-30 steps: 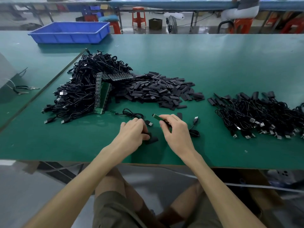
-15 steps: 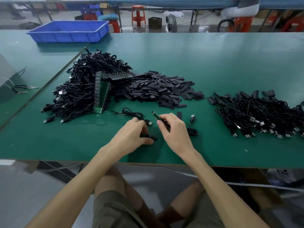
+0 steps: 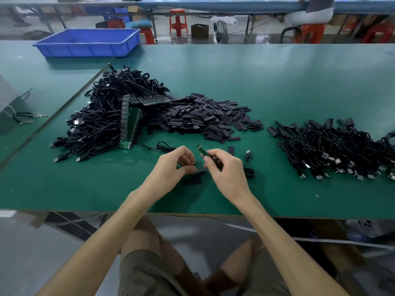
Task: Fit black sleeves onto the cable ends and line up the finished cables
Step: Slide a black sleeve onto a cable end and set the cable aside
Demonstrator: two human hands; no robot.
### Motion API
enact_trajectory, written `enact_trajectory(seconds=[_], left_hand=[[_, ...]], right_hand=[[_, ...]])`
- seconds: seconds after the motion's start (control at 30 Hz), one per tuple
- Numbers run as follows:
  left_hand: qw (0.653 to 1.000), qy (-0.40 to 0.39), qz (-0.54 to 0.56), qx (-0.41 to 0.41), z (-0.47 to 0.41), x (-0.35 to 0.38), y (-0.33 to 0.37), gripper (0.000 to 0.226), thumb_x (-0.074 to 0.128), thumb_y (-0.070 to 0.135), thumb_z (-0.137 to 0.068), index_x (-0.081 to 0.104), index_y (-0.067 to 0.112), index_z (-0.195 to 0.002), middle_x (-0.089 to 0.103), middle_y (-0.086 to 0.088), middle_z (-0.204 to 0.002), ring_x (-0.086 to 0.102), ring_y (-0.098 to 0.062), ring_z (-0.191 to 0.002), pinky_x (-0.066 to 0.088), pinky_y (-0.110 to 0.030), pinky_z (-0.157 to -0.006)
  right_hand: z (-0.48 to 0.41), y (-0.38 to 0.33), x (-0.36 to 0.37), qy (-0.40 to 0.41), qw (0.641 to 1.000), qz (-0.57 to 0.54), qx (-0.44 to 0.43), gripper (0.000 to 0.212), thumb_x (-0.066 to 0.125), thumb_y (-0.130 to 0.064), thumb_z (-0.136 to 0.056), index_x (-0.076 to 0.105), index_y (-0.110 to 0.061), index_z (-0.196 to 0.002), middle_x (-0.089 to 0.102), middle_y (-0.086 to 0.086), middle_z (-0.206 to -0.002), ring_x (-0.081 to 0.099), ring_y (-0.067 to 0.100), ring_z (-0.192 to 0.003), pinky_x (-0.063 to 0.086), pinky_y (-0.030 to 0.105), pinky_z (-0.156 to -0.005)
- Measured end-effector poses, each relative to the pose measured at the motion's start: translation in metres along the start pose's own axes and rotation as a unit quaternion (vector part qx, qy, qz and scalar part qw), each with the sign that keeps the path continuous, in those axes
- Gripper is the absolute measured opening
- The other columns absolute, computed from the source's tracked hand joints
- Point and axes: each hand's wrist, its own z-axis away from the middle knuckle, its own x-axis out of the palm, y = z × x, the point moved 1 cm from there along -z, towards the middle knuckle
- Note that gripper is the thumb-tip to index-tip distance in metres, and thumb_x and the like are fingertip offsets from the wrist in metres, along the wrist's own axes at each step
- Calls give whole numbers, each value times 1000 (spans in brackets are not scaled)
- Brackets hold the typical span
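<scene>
Sleeving step here, and the trick imo is getting the sleeve's open mouth square with the board tip before pushing. Otherwise the corners probably catch and the sleeve buckles.

The right hand [image 3: 226,171] is clamped around the thin black cable [image 3: 249,173] right at its end. The little green circuit-board tip [image 3: 202,151] sticks out past the fingers, pointing up and to the left. The left hand [image 3: 171,165] pinches a flat black sleeve [image 3: 198,170] between thumb and fingers, just below that tip and not on it yet.

So the hands are close together, but as far as I can tell the two parts aren't touching. I'd squeeze the sleeve's edges a bit so it gapes open, then slide it straight on.

A spare black sleeve [image 3: 193,180] lies on the green counter [image 3: 277,82] just below the hands. The heap of loose black sleeves [image 3: 205,118] sits behind them, and the row of finished black cables [image 3: 333,150] is well off to the right.
</scene>
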Motion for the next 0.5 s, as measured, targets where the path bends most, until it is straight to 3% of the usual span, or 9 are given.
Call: enact_trajectory(seconds=[0.1,0.27,0.5], left_hand=[[999,-21,-44,7,-2,5,-2,24,83,25,-82,63,31,-94,63,11,-91,60,-1,-86,44,-15,-75],[989,-25,-143,15,-3,11,2,29,80,45,-83,65,27,-100,49,15,-98,49,-2,-92,45,-21,-78],[978,-56,-201,-4,-12,18,15,20,75,32,-91,64,16,-98,47,5,-96,48,-18,-98,43,-32,-83]], right_hand=[[-1,1,2,-20,1000,6,8,14,63,-14,-100,73,-11,-109,73,-1,-92,68,15,-86,57,36,-82],[-3,3,-1,37,999,-20,21,11,62,-14,-101,71,-13,-107,69,-6,-90,66,9,-82,55,32,-79],[-3,4,0,37,999,-19,23,13,63,-14,-100,73,-13,-109,69,-5,-94,66,11,-85,56,35,-82]])
